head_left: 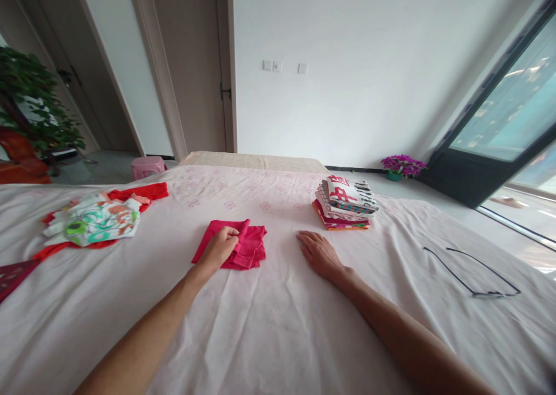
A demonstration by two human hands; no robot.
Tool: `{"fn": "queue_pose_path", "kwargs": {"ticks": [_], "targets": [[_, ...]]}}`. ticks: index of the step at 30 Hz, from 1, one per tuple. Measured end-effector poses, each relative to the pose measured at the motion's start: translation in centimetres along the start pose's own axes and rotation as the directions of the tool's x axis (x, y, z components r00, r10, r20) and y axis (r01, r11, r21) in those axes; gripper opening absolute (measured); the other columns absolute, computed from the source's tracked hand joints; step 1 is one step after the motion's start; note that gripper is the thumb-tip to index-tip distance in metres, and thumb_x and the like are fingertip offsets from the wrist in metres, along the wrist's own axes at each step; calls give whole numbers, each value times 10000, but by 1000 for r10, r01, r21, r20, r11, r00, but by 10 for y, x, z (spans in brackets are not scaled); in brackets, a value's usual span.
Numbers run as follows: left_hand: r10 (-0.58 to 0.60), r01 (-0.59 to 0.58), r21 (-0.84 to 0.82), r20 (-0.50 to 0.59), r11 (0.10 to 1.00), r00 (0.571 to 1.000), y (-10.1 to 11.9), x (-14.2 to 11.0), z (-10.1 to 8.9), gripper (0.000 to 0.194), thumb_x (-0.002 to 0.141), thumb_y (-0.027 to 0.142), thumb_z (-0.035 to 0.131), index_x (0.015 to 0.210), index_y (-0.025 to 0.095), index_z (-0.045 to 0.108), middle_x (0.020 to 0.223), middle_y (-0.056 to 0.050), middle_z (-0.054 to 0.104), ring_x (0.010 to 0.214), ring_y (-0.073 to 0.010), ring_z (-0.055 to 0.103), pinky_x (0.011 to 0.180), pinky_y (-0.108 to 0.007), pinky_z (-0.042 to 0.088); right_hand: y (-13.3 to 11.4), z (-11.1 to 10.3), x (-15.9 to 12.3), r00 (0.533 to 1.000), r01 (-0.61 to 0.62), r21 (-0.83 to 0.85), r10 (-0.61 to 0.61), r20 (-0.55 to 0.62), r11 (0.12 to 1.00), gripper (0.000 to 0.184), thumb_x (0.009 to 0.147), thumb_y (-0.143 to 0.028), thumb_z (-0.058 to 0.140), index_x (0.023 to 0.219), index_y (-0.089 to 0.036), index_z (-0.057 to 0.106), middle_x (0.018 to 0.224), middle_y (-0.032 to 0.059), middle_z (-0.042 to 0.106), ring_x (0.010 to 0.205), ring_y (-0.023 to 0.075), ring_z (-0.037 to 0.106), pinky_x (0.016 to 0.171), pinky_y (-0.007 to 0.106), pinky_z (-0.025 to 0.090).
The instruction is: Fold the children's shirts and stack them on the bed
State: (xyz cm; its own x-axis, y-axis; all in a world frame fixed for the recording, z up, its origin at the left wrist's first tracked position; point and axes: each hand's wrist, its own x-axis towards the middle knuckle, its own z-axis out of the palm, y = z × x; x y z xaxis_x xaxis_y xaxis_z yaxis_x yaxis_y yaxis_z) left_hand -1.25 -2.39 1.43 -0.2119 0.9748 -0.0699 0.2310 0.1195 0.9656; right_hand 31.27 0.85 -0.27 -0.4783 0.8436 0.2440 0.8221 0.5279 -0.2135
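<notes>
A bright pink piece of clothing (252,255), partly folded, lies on the pale sheet (260,325) before me. My left hand (220,245) pinches a fold of it near its middle, fingers closed on the cloth. To its right, my right hand (319,253) rests flat on the sheet with fingers stretched out, holding nothing. Just beyond that hand stands a stack of folded clothes (347,204), a white piece with red and black print on top. The exact kind of the pink garment cannot be made out.
At the left lies a loose heap of clothes (102,218), white-green print over red. A dark red cloth (15,276) reaches in from the left edge. Glasses (486,293) with open temples lie at the right. Behind are a pink stool (148,167) and purple flowers (403,165).
</notes>
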Motion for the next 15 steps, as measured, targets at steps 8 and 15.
{"fn": "queue_pose_path", "kwargs": {"ticks": [8,15], "targets": [[-48,102,-489,123,866,991,-11,5,-29,300,645,221,556,921,153,651,708,8,577,570,-83,495,536,-194,406,-32,2,16,956,171,-55,-152,252,984,677,957,-541,420,1524,-184,322,1588,114,265,1486,277,157,1203,502,115],[-37,141,-684,165,716,986,-22,2,-37,255,686,182,594,929,160,667,717,10,549,570,-63,466,529,-173,419,-71,26,39,959,193,-65,-174,225,979,683,983,-560,333,1553,-196,241,1597,106,216,1488,288,131,1201,518,96]]}}
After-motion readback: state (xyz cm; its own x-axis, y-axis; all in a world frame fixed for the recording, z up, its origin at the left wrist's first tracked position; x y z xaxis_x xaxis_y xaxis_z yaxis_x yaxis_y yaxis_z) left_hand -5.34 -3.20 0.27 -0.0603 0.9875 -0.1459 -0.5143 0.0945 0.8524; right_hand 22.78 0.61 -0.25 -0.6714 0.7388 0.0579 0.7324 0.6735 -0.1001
